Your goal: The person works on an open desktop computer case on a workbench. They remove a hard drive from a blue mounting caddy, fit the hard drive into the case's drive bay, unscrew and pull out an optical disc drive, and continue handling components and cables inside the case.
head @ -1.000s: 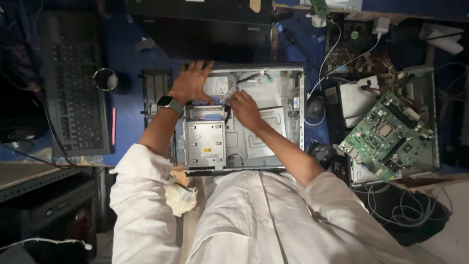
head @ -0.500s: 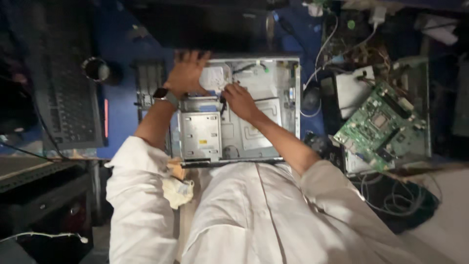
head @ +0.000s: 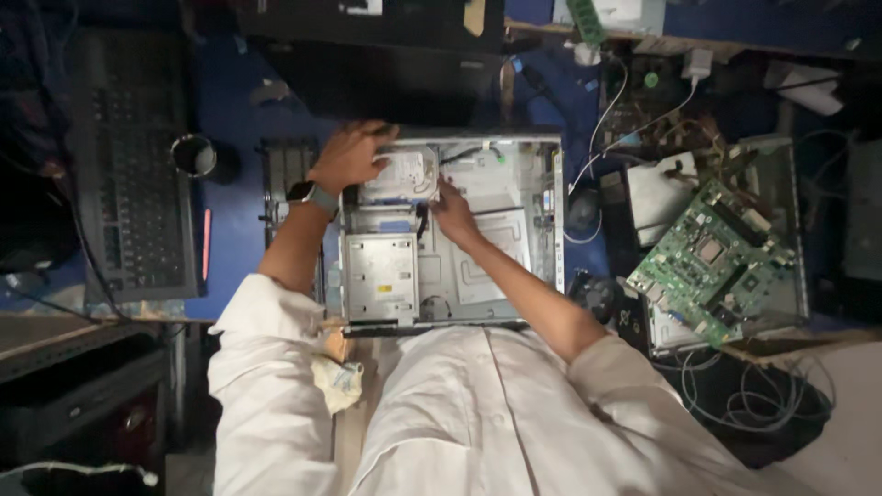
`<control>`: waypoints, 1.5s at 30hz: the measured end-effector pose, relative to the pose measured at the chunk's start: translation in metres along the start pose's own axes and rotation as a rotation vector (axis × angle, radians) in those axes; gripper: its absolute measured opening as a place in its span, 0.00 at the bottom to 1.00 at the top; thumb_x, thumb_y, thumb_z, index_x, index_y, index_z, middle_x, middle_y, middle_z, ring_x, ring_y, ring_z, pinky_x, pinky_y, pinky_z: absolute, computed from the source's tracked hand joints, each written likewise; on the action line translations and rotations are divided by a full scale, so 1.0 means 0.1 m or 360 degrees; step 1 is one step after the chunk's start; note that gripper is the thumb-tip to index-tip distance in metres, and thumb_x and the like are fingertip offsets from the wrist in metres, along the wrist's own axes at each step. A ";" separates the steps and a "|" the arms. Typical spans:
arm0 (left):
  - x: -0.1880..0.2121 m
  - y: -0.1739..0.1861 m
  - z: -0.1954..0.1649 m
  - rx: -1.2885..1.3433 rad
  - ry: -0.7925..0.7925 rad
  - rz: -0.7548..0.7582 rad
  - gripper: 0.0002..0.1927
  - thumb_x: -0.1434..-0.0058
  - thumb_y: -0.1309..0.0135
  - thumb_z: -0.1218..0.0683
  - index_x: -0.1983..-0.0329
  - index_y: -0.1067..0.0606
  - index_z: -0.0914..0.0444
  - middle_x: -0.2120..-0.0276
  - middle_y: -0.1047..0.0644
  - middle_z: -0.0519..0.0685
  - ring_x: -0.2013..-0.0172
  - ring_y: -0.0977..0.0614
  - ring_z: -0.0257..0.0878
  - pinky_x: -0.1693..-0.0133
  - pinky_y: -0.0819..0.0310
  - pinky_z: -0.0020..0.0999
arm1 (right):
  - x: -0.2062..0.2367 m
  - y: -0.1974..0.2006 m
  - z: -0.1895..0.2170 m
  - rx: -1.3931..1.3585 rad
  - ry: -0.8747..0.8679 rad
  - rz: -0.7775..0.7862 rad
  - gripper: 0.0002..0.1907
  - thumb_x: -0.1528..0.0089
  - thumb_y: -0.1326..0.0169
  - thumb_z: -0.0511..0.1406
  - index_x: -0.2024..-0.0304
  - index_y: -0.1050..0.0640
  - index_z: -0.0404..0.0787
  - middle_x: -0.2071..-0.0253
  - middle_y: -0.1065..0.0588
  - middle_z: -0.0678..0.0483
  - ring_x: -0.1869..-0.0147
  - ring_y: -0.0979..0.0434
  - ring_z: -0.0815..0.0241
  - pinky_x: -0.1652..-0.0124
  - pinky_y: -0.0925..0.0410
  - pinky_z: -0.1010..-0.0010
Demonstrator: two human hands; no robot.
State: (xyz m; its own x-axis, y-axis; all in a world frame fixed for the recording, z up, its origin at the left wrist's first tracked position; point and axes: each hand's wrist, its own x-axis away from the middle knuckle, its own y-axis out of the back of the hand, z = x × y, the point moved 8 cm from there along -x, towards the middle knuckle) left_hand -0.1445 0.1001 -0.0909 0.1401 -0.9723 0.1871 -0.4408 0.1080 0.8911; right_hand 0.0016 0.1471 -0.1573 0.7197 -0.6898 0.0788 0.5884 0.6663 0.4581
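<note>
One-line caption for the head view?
Left hand and right hand rest on a hard drive inside an open computer case.

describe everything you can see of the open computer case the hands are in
The open computer case is a grey sheet-metal desktop chassis lying flat on the blue worktop, its side cover off. Inside sit a silver hard drive at the upper left, a boxy metal drive cage below it, and a bare stamped floor panel with no board in it. The left hand rests on the case's top left corner by the drive; the right hand reaches into the middle.
</note>
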 end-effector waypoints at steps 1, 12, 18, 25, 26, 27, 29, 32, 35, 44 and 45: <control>0.00 0.00 0.01 0.0025 0.0020 0.0019 0.41 0.42 0.40 0.44 0.24 0.37 0.50 0.28 0.37 0.53 0.31 0.35 0.58 0.32 0.41 0.56 | 0.00 -0.02 -0.10 -0.0173 -0.0222 0.0204 0.25 0.34 0.47 0.34 0.34 0.30 0.34 0.42 0.25 0.43 0.42 0.27 0.55 0.44 0.34 0.67; 0.09 -0.07 0.09 0.0135 0.0107 -0.0137 0.35 0.38 0.43 0.48 0.26 0.35 0.42 0.29 0.36 0.52 0.34 0.36 0.62 0.35 0.39 0.59 | -0.02 -0.01 0.02 0.0156 0.0047 -0.0160 0.20 0.36 0.48 0.33 0.42 0.23 0.35 0.46 0.25 0.29 0.38 0.29 0.34 0.42 0.34 0.53; 0.12 -0.13 0.01 0.0093 0.0154 -0.0184 0.33 0.38 0.41 0.42 0.31 0.34 0.50 0.28 0.43 0.57 0.32 0.46 0.67 0.40 0.53 0.71 | -0.02 -0.11 -0.25 0.0248 -0.0104 0.0283 0.25 0.33 0.48 0.36 0.32 0.29 0.44 0.47 0.24 0.34 0.39 0.26 0.37 0.41 0.33 0.55; 0.76 -0.47 -0.19 0.0276 0.0143 -0.0575 0.11 0.43 0.39 0.53 0.57 0.16 0.52 0.32 0.33 0.50 0.29 0.39 0.57 0.32 0.56 0.72 | 0.19 -0.07 -0.26 -0.0124 -0.0103 0.0082 0.31 0.39 0.44 0.32 0.32 0.32 0.43 0.52 0.20 0.43 0.53 0.20 0.50 0.51 0.29 0.62; 0.84 -0.48 -0.19 0.0350 0.0115 -0.0689 0.09 0.41 0.39 0.54 0.57 0.16 0.52 0.33 0.31 0.49 0.29 0.38 0.55 0.30 0.55 0.72 | 0.22 -0.06 -0.24 -0.0172 -0.0072 0.0057 0.32 0.39 0.44 0.31 0.32 0.32 0.42 0.51 0.20 0.44 0.55 0.19 0.53 0.53 0.28 0.64; 0.86 -0.52 -0.18 0.0343 0.0131 -0.0693 0.08 0.41 0.39 0.54 0.58 0.16 0.53 0.35 0.30 0.49 0.29 0.37 0.54 0.31 0.56 0.72 | 0.23 -0.06 -0.24 -0.0207 -0.0104 0.0089 0.30 0.38 0.43 0.32 0.32 0.31 0.43 0.51 0.20 0.45 0.56 0.20 0.55 0.54 0.28 0.64; 0.86 -0.56 -0.17 0.0345 0.0149 -0.0697 0.07 0.41 0.38 0.54 0.59 0.16 0.54 0.39 0.27 0.47 0.31 0.36 0.52 0.32 0.58 0.74 | 0.23 -0.05 -0.24 -0.0266 -0.0179 0.0140 0.28 0.35 0.42 0.33 0.32 0.29 0.43 0.51 0.18 0.47 0.58 0.22 0.58 0.55 0.28 0.66; 0.77 -0.52 -0.14 0.0282 0.0144 -0.0643 0.09 0.44 0.39 0.56 0.61 0.15 0.52 0.41 0.27 0.46 0.30 0.36 0.51 0.33 0.59 0.72 | 0.20 -0.05 -0.31 -0.0280 -0.0454 0.0248 0.28 0.35 0.45 0.33 0.31 0.30 0.43 0.51 0.18 0.49 0.60 0.25 0.60 0.59 0.29 0.66; 0.71 -0.46 -0.11 0.0319 0.0191 -0.0577 0.06 0.47 0.39 0.57 0.68 0.15 0.53 0.41 0.27 0.47 0.33 0.35 0.51 0.34 0.62 0.71 | 0.12 0.01 -0.12 -0.0518 -0.0088 0.0141 0.25 0.34 0.42 0.33 0.34 0.29 0.37 0.47 0.20 0.50 0.48 0.20 0.64 0.49 0.28 0.71; 0.94 -0.48 -0.12 0.0431 0.0162 -0.0834 0.08 0.42 0.41 0.56 0.60 0.18 0.59 0.49 0.25 0.51 0.42 0.27 0.50 0.36 0.45 0.56 | 0.09 -0.03 -0.32 -0.0561 -0.0138 0.0098 0.24 0.36 0.39 0.33 0.38 0.26 0.37 0.49 0.18 0.51 0.50 0.19 0.61 0.49 0.27 0.71; 0.94 -0.47 -0.13 0.0436 0.0164 -0.0843 0.08 0.42 0.41 0.56 0.59 0.18 0.58 0.49 0.25 0.51 0.42 0.27 0.50 0.36 0.45 0.55 | 0.09 -0.03 -0.33 -0.0459 -0.0179 0.0089 0.24 0.36 0.39 0.33 0.38 0.26 0.37 0.49 0.20 0.50 0.51 0.19 0.59 0.50 0.27 0.71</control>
State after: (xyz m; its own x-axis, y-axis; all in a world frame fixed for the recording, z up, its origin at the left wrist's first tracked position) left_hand -0.0988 0.0063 -0.1094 0.4821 -0.8525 -0.2020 -0.4977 -0.4562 0.7377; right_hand 0.0183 0.1484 -0.1867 0.7181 -0.6661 0.2015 0.6410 0.7458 0.1813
